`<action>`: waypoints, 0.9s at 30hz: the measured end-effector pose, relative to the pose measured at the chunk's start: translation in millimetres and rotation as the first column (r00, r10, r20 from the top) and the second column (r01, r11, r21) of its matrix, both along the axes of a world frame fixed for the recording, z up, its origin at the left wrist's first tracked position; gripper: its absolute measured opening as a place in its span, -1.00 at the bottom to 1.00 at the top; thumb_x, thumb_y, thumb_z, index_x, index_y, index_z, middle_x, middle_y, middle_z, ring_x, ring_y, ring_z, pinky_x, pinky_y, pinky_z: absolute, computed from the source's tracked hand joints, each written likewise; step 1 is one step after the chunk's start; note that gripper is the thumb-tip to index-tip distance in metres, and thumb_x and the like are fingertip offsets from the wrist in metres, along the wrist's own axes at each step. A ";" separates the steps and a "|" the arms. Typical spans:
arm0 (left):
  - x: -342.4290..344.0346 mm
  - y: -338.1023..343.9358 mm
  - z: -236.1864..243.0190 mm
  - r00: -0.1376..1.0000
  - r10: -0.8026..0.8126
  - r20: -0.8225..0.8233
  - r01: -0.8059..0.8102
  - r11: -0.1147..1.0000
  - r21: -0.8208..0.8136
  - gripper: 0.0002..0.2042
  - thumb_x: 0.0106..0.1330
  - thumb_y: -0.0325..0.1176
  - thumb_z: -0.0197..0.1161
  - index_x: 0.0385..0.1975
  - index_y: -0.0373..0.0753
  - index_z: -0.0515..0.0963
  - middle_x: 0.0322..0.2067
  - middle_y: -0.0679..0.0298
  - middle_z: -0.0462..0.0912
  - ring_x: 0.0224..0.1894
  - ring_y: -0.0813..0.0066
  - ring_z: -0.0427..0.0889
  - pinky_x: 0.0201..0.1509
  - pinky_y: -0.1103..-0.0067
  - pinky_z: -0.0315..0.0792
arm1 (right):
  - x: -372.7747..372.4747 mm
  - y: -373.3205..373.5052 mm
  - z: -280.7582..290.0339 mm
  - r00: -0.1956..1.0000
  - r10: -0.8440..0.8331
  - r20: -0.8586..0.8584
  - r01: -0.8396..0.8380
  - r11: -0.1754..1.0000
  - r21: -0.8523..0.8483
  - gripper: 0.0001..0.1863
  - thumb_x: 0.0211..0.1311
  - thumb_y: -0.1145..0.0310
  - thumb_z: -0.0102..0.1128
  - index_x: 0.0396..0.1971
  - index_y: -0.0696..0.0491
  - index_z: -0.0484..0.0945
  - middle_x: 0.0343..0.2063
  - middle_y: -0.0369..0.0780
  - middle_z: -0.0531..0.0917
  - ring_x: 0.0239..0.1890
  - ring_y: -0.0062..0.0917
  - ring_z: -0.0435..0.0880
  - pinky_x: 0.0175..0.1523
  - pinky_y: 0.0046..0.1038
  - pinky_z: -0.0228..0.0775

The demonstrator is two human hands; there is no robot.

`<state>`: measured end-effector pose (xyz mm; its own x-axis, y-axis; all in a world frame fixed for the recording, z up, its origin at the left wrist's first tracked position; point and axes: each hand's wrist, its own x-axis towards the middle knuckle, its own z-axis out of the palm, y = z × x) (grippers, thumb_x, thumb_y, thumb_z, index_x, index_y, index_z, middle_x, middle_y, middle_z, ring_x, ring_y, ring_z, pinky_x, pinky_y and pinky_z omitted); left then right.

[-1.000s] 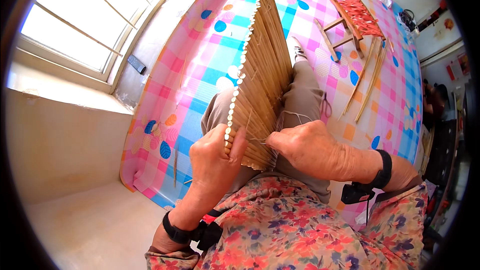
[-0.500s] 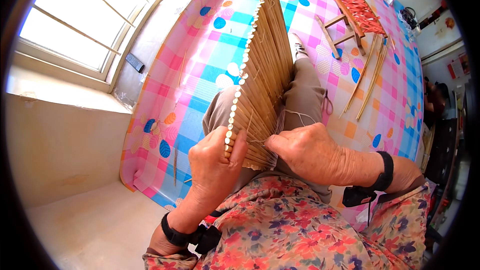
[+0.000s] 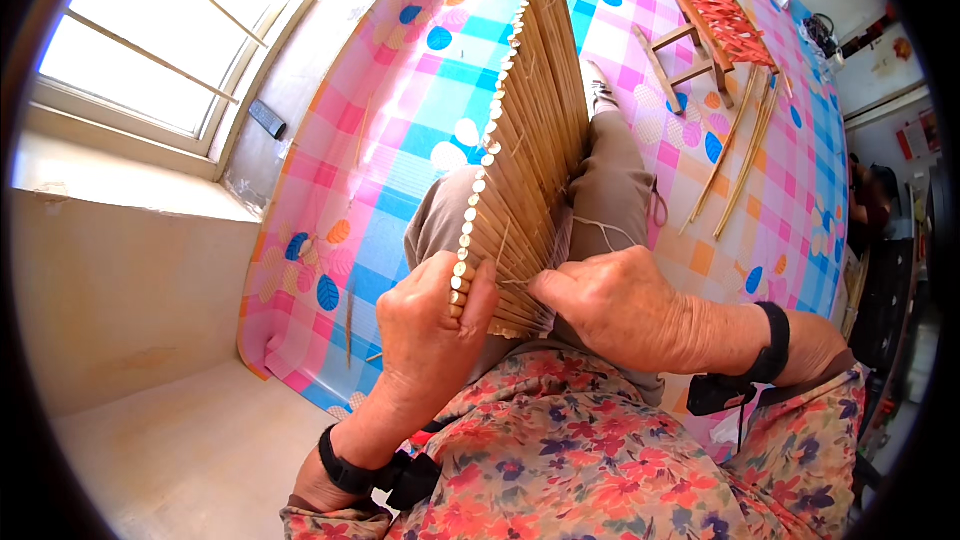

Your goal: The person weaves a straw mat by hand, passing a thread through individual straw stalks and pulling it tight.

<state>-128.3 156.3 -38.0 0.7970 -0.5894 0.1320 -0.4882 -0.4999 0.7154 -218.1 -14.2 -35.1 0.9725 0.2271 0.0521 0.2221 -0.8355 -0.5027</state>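
A panel of tan reed stalks (image 3: 535, 140), their pale cut ends in a long row, stands on edge between my legs (image 3: 609, 165). My left hand (image 3: 430, 320) is closed round its near end, thumb over the stalks. My right hand (image 3: 620, 305) is closed beside the lower right of the panel, thumb and forefinger pinching a thin pale string (image 3: 600, 225) against the stalks. Loose loops of the string hang over my right thigh.
I sit on a checked, leaf-printed sheet (image 3: 350, 190). At upper right lie a wooden stool (image 3: 717, 20) with red weaving, long thin sticks (image 3: 750, 160) and pink-handled scissors (image 3: 659, 208). A dark remote (image 3: 267, 118) rests by the window. Someone (image 3: 870, 195) appears at far right.
The panel's top has tilted slightly up and to the right. My hands hold much the same grip. More of the scissors is now hidden by my right leg.
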 end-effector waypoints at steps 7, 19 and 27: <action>0.5 1.7 -2.3 1.000 -0.018 0.012 0.018 1.000 -0.003 -0.81 0.20 -0.45 0.21 -0.58 -0.39 0.40 -0.73 0.09 0.41 -0.73 0.44 0.26 -0.62 0.53 0.24 | 5.2 4.4 -0.7 0.999 0.026 -0.046 -0.026 1.000 0.004 -0.80 -0.20 0.48 0.16 -0.51 0.15 0.37 -0.56 -0.11 0.58 -0.45 -0.24 0.64 -0.43 -0.33 0.49; 1.4 4.2 -4.7 0.999 0.005 -0.036 -0.007 1.000 -0.030 -0.78 0.21 -0.44 0.21 -0.59 -0.40 0.38 -0.76 0.12 0.35 -0.68 0.58 0.15 -0.63 0.55 0.21 | 6.4 7.4 -2.1 0.998 0.023 -0.058 -0.022 1.000 0.007 -0.84 -0.16 0.50 0.12 -0.50 0.16 0.38 -0.55 -0.09 0.58 -0.43 -0.22 0.64 -0.42 -0.31 0.49; 0.4 2.8 -4.4 0.999 -0.001 -0.045 0.000 1.000 -0.015 -0.78 0.21 -0.43 0.21 -0.60 -0.39 0.38 -0.75 0.09 0.35 -0.69 0.51 0.16 -0.63 0.54 0.21 | 6.9 9.3 -5.9 1.000 0.009 -0.022 -0.009 1.000 0.026 -0.89 -0.11 0.52 0.06 -0.50 0.16 0.38 -0.56 -0.09 0.58 -0.45 -0.22 0.63 -0.43 -0.31 0.48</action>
